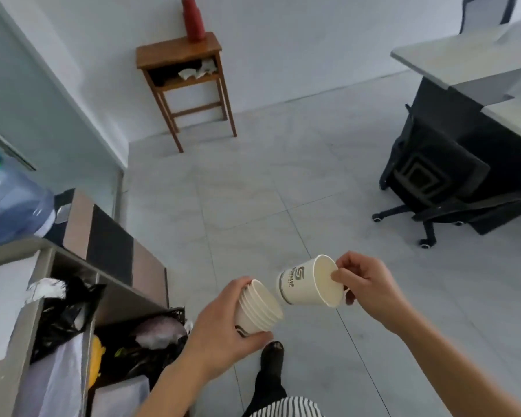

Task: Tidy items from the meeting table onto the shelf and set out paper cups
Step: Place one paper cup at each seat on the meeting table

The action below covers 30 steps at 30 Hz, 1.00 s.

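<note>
Clearly left fingers (pixel 254 338) grip stacked cups (pixel 260 308); right fingers (pixel 343 275) seemingly pinch one cup (pixel 298 285).

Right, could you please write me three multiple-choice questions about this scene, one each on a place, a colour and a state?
1. Where does the tall flask stand?
A) in a sink
B) on top of the wooden side table
C) on a windowsill

2. What colour is that flask?
A) red
B) green
C) white

3. How is the single paper cup held?
A) standing on a tray
B) crushed flat under a shoe
C) pinched at its rim by the right hand, outside the cup stack that the left hand grips

Answers:
1. B, it stands on the tabletop by the wall.
2. A, its body is red.
3. C, the fingers clamp the rim.
</note>
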Each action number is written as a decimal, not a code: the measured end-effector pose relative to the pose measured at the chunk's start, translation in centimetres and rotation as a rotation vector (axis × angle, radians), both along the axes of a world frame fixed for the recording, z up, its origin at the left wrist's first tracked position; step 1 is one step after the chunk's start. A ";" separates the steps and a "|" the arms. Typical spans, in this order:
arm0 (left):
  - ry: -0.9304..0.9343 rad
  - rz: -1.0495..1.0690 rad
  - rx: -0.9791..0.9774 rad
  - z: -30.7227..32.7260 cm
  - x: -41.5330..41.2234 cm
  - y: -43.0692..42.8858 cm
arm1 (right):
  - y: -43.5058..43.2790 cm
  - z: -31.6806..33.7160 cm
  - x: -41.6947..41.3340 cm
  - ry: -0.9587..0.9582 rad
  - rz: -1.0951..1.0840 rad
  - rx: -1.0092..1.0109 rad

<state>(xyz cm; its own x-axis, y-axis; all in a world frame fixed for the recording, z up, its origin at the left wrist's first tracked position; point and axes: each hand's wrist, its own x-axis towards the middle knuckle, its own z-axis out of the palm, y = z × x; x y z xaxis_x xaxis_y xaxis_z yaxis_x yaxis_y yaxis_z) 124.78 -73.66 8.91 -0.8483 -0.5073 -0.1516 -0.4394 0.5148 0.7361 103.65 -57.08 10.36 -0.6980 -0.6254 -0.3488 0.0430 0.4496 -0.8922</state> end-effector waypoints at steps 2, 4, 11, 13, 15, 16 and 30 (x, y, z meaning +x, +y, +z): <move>-0.002 -0.028 -0.001 -0.5 -3.3 -2.3 | 0.3 -0.3 -2.9 0.099 -0.070 0.046; -0.002 -0.065 0.024 -0.6 -7.1 -4.2 | 0.8 -0.6 -5.3 0.143 -0.158 0.097; -0.035 -0.352 0.097 -0.3 -22.2 -5.3 | 5.5 -0.1 -10.1 0.225 -0.525 0.200; -0.047 -0.459 0.106 -0.4 -26.4 -4.0 | 8.2 -0.3 -10.9 0.229 -0.652 0.220; -0.048 -0.554 0.115 -0.7 -30.5 -2.2 | 11.0 -0.8 -11.9 0.229 -0.767 0.258; -0.048 -0.600 0.117 -0.8 -32.6 -1.1 | 12.5 -1.1 -12.4 0.226 -0.818 0.274; 0.006 -0.889 0.166 0.1 -61.0 19.2 | 31.4 -3.5 -32.1 0.182 -1.117 0.273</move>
